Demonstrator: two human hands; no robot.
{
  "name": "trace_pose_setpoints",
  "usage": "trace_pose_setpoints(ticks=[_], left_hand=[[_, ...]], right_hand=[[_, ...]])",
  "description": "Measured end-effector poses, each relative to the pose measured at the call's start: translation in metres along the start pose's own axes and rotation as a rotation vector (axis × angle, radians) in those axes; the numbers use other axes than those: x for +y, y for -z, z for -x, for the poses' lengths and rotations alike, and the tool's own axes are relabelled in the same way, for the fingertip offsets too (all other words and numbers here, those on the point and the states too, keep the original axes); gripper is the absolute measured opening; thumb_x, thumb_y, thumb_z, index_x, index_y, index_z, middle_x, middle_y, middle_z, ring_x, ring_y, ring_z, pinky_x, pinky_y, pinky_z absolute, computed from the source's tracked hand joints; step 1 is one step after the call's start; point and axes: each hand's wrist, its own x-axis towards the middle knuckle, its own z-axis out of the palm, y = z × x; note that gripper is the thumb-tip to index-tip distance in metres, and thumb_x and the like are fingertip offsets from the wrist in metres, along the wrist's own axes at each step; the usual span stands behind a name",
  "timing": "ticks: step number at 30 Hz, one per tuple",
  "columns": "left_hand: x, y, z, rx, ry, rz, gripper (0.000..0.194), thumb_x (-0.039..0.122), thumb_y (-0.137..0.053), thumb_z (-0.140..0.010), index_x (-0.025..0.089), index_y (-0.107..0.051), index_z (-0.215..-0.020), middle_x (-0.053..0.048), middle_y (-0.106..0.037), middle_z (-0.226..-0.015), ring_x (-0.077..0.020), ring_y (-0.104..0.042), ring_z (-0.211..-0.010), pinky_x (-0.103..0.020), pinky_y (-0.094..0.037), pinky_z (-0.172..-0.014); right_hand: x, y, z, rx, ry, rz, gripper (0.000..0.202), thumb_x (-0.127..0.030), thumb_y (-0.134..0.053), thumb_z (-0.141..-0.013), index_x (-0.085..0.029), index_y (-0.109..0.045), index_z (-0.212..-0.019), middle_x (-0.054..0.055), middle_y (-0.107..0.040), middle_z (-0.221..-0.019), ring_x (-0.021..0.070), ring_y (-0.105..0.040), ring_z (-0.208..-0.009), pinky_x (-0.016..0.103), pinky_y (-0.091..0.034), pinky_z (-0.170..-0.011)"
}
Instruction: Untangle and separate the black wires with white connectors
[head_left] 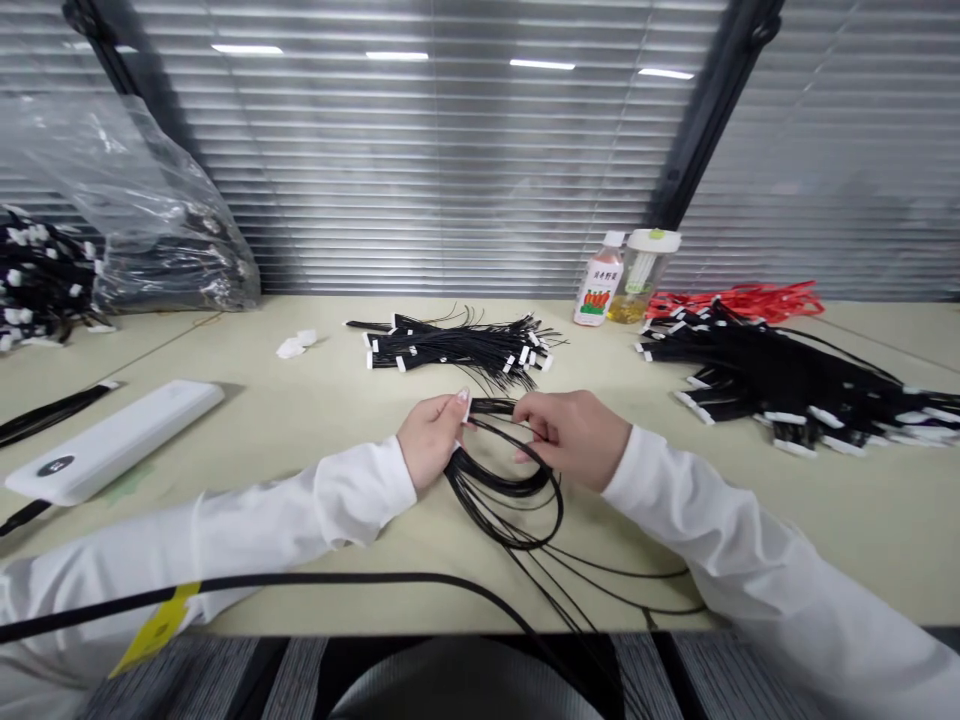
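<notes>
Near the middle of the table, my left hand (433,437) is closed on a looped bundle of thin black cables (504,482), thumb on top beside a small white connector (466,408). My right hand (576,432) has its fingers curled together at the right side of the loops, around part of the black cables; the exact grip is partly hidden. Loops hang between both hands, and loose cable ends trail down to the right over the table's front edge. Behind the hands lies a pile of black cables with white connectors (457,345).
A white power bank (124,435) lies left, near a plastic bag (169,240). Right are a bottle (598,282), a lidded jar (643,275), red cables (780,298) and a large black cable pile (787,370). A thick black cable (360,578) crosses the front.
</notes>
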Motion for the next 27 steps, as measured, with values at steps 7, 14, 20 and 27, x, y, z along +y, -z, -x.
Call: trace_pose_setpoints(ticks=[7,14,20,27], left_hand=[[-0.014,0.005,-0.01,0.203,0.029,0.038,0.043,0.054,-0.038,-0.073,0.015,-0.049,-0.058,0.004,-0.042,-0.041,-0.0081,-0.041,-0.041,-0.02,-0.032,-0.044],[-0.011,0.005,-0.009,0.19,0.001,-0.014,0.04,0.051,-0.041,-0.073,0.015,-0.049,-0.057,0.004,-0.043,-0.041,-0.0076,-0.04,-0.04,-0.02,-0.032,-0.044],[0.0,0.001,-0.004,0.17,-0.001,-0.045,0.043,0.051,-0.035,-0.076,0.015,-0.047,-0.056,0.004,-0.041,-0.041,-0.0072,-0.039,-0.041,-0.02,-0.03,-0.043],[0.003,-0.001,-0.002,0.134,-0.011,-0.041,0.042,0.052,-0.036,-0.075,0.015,-0.044,-0.054,0.004,-0.042,-0.041,-0.0069,-0.038,-0.041,-0.02,-0.03,-0.043]], right_hand=[[-0.023,0.02,0.009,0.122,-0.03,-0.258,0.035,-0.036,-0.057,-0.068,-0.013,-0.043,-0.047,-0.005,-0.035,-0.043,0.002,-0.027,-0.043,0.015,-0.024,-0.042],[-0.032,-0.018,0.006,-0.091,0.045,-0.292,0.031,-0.031,-0.045,-0.077,-0.012,-0.052,-0.053,-0.004,-0.04,-0.045,0.0021,-0.03,-0.044,0.016,-0.024,-0.045],[-0.024,-0.039,0.003,-0.019,0.135,-0.28,0.018,-0.025,-0.05,-0.072,-0.014,-0.059,-0.06,0.001,-0.05,-0.058,0.006,-0.042,-0.056,0.018,-0.032,-0.054],[-0.027,-0.042,0.002,0.008,0.109,-0.25,0.016,-0.016,-0.045,-0.068,-0.014,-0.048,-0.053,0.0,-0.046,-0.057,0.0081,-0.041,-0.055,0.021,-0.034,-0.055]])
